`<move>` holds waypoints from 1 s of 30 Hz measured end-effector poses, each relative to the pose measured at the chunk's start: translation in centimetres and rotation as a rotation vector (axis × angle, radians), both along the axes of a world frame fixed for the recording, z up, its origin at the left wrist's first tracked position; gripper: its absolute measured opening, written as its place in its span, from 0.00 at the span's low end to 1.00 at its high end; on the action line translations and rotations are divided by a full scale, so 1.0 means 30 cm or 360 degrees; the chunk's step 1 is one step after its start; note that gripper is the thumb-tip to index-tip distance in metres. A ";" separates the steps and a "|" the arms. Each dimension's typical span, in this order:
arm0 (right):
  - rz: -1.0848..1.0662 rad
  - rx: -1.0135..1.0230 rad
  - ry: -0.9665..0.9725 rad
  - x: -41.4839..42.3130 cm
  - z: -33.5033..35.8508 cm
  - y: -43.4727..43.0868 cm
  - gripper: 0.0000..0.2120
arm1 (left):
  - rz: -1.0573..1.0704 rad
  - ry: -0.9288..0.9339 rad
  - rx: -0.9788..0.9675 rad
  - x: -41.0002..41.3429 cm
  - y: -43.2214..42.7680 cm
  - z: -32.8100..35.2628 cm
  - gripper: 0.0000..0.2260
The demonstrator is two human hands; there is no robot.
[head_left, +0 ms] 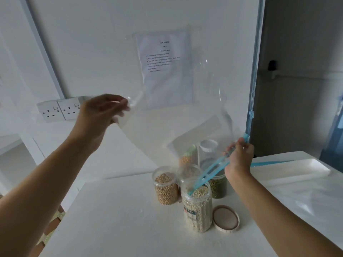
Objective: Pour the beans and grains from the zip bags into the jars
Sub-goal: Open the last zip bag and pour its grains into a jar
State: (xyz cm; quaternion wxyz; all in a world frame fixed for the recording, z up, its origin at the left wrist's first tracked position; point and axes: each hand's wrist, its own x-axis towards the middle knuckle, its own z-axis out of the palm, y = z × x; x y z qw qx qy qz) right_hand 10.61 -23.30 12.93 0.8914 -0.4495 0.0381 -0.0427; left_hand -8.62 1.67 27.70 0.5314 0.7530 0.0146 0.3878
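Hands both on the zip bag (pixel 176 117); left hand (pixel 104 112) pinches the bag's closed bottom corner, raised high at 10 o'clock from the open grain jar (pixel 196 206); right hand (pixel 239 156) pinches the blue zip strip (pixel 213 169) near its upper end, at 1 o'clock from that jar, lower and nearer to it than the left. Bag hangs tilted between them, long axis from upper left down to lower right; zip strip slants from the right hand toward 7 o'clock, its lower end dipping into the jar mouth. Bag looks see-through and about empty; jar holds pale grain nearly to the rim, so the pour is likely done or at the last shake. Key relation: the mouth's low corner sits in the jar, so the right hand steers and the left only lifts. Loose lid (pixel 225 218) lies on the counter (pixel 130 219) at 4 o'clock, just beside the jar; soybean jar (pixel 166 188) at 10 o'clock; green bean jar (pixel 220 186) at 1 o'clock; tray (pixel 297 169) well apart at 2 o'clock.
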 end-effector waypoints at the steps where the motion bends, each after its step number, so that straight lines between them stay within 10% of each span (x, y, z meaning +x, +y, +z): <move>1: 0.0000 0.0008 0.0002 0.000 -0.003 -0.003 0.08 | -0.0003 -0.0011 -0.0053 -0.005 0.004 0.010 0.06; 13: -0.0014 0.0004 0.0002 -0.007 -0.016 -0.015 0.08 | 0.0087 0.0107 0.0204 -0.042 0.016 0.061 0.20; 21: -0.0033 0.0000 0.0019 -0.010 -0.013 -0.008 0.08 | 0.0091 0.0114 0.0228 -0.052 0.006 0.065 0.02; 30: -0.0019 -0.0029 0.0012 -0.018 -0.025 -0.008 0.08 | 0.0242 0.0131 0.0495 -0.053 0.039 0.028 0.04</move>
